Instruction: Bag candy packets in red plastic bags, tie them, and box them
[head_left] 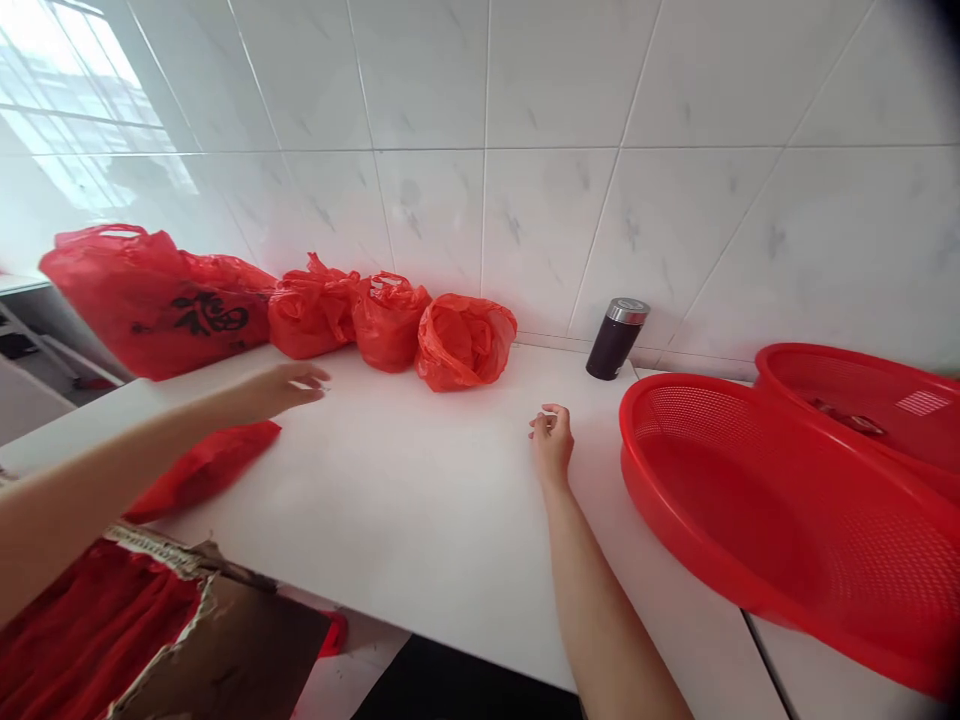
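Note:
My left hand is over the left part of the white table, its fingers apart and nothing in them. Beneath my left forearm lies a flat red bag. My right hand hovers at the right of the table, fingers curled with a gap between thumb and fingertips and no object visible there. Beyond the hands, along the wall, stand red plastic bags: an open-topped one, a second, a third and a large one with a black character.
A dark bottle with a silver lid stands by the tiled wall. Two red baskets fill the right side, one in front and one behind it. At the lower left, a cardboard box holds red material.

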